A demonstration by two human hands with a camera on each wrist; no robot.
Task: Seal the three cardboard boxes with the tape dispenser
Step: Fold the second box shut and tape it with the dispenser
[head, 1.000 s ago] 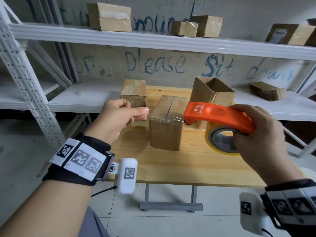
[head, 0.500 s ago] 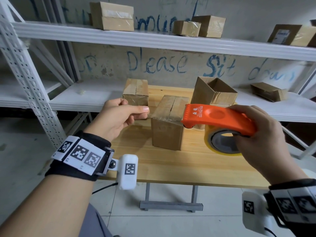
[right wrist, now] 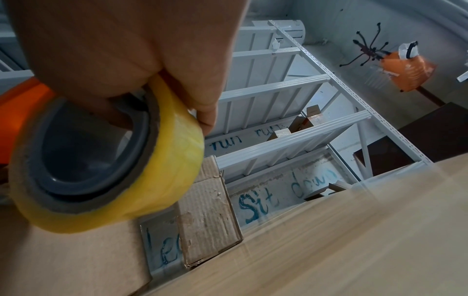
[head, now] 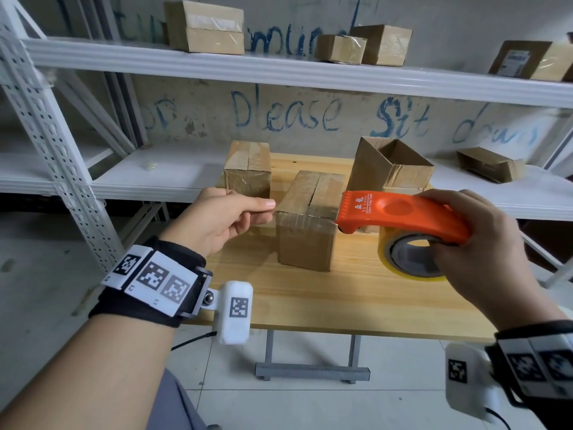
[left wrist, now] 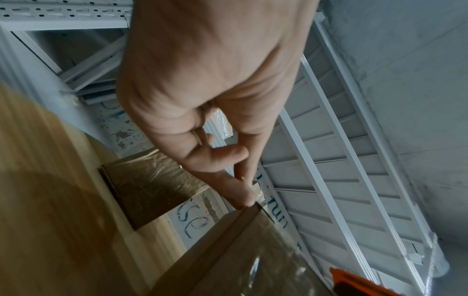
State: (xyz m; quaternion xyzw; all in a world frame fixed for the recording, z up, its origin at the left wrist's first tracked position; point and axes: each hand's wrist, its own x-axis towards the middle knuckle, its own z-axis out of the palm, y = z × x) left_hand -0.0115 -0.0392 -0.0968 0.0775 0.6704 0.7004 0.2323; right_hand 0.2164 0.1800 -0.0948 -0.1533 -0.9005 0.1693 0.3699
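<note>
Three cardboard boxes stand on the wooden table. The middle box has closed flaps, the back-left box is closed and taped, and the back-right box stands open. My right hand grips the orange tape dispenser with its yellow tape roll, fingers inside the roll's core. My left hand pinches the clear tape's free end at the middle box's front left top corner. The tape stretches across that box's front top edge to the dispenser's teeth.
White metal shelving runs behind and to both sides of the table, with several more cardboard boxes on its upper and right shelves. The table's near half is bare wood. Grey tiled floor lies below.
Both hands keep their holds. The dispenser and the stretched tape have sunk slightly toward the middle box's front top edge.
</note>
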